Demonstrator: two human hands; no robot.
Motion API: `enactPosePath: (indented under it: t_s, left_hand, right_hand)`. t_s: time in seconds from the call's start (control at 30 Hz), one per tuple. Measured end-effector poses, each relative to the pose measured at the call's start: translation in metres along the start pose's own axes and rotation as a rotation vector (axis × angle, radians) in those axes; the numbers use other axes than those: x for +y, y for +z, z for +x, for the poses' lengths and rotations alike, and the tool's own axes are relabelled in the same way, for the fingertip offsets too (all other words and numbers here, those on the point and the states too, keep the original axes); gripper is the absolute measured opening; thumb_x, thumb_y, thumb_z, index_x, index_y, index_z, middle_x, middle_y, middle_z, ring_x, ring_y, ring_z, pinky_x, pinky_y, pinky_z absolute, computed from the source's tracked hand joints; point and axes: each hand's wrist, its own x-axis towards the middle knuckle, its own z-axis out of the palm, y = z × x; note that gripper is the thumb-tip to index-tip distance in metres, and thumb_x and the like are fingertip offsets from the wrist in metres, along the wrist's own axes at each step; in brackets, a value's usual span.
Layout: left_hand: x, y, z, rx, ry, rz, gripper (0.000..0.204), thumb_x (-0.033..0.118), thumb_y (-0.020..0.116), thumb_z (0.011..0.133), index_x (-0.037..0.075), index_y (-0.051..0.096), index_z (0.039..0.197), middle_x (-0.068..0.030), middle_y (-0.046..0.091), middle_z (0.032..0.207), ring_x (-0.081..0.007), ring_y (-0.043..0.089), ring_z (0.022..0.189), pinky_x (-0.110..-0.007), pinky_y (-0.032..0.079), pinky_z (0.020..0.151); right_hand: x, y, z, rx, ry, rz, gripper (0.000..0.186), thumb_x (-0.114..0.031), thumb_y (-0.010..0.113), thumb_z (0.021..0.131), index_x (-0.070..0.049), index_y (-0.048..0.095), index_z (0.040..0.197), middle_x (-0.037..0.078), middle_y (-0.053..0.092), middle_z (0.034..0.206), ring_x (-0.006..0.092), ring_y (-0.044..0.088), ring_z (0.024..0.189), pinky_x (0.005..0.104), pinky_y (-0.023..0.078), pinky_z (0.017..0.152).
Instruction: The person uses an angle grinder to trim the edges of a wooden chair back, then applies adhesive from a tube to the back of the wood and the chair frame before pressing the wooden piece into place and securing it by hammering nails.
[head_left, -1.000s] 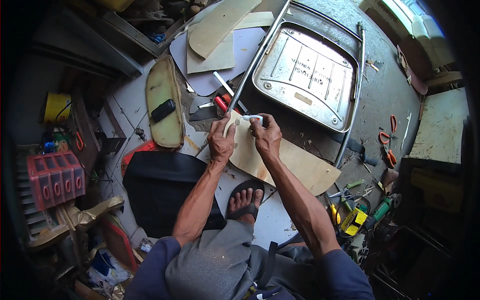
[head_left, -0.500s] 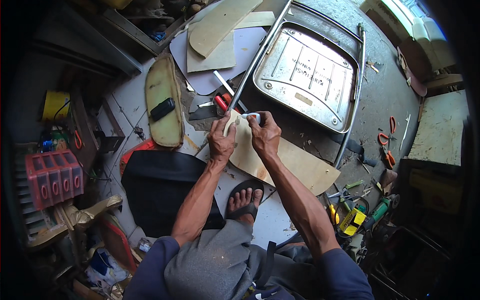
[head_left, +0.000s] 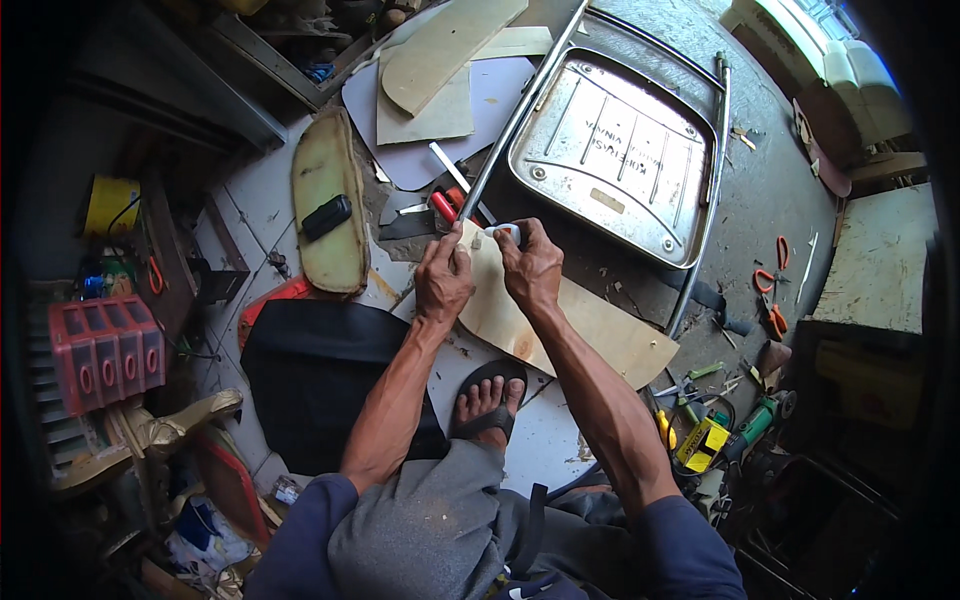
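Note:
My left hand [head_left: 443,275] grips the upper left edge of a pale plywood board [head_left: 580,340], its fingertips beside the tube of a metal chair frame [head_left: 488,170]. My right hand [head_left: 532,265] is closed round a small white tube [head_left: 505,232], its nozzle end over small patches near that same edge of the board; whether it touches cannot be made out. The chair's metal seat pan [head_left: 615,150] lies flat beyond the board. Just past my fingers is a red-handled tool [head_left: 446,208]. A black sheet of material [head_left: 310,390] lies to the left of my forearms.
A padded piece [head_left: 320,260] carries a black object [head_left: 327,218]. Plywood offcuts [head_left: 430,60] are stacked behind. Orange-handled tools [head_left: 775,285], an angle grinder [head_left: 760,425] and a yellow box [head_left: 705,445] lie right. A red drawer organiser [head_left: 105,355] stands left, my sandalled foot [head_left: 485,405] below.
Very little differs. The white tube is somewhat more covered by my right hand and fingers than a second ago; both hands remain at the same place on the board.

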Motion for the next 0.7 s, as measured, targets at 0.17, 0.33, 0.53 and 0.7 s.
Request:
enactPosePath:
  t_s: [0.17,0.33,0.53,0.7]
  left_hand:
    - [-0.009,-0.019,0.011,-0.176,-0.146,-0.282,0.035,0.01,0.057,0.093,0.0,0.064,0.126,-0.0158,0.069,0.121,-0.0242,0.067,0.111,-0.032,0.05,0.097]
    - [-0.01,-0.032,0.023,-0.301,-0.35,-0.409,0.037,0.009,0.065,0.089,0.002,0.066,0.125,-0.0117,0.069,0.124,-0.0151,0.063,0.114,-0.026,0.046,0.1]
    - [-0.019,-0.027,0.024,-0.307,-0.372,-0.427,0.037,0.01,0.065,0.089,0.003,0.066,0.126,-0.0107,0.069,0.123,-0.0135,0.063,0.113,-0.025,0.046,0.098]
    - [-0.03,-0.024,0.02,-0.259,-0.308,-0.394,0.036,0.017,0.067,0.089,0.014,0.068,0.125,-0.0086,0.076,0.105,-0.0068,0.066,0.086,-0.023,0.052,0.078]
  right_hand:
    - [0.006,-0.001,-0.014,-0.019,0.067,0.081,0.03,-0.027,0.072,0.089,0.001,0.064,0.097,0.016,0.07,0.08,0.0245,0.069,0.07,0.0361,0.053,0.066]
    - [0.014,0.001,-0.031,-0.076,0.145,0.097,0.031,-0.027,0.071,0.092,0.002,0.065,0.1,0.011,0.073,0.082,0.0147,0.069,0.077,0.0289,0.053,0.071]
    - [0.012,0.002,-0.035,-0.106,0.125,0.094,0.032,-0.029,0.071,0.09,0.001,0.063,0.099,0.013,0.071,0.08,0.0206,0.069,0.074,0.0334,0.053,0.068]
    - [0.01,0.005,-0.035,-0.107,0.115,0.039,0.03,-0.029,0.071,0.09,0.0,0.064,0.097,0.011,0.072,0.079,0.0176,0.07,0.072,0.0319,0.053,0.067]
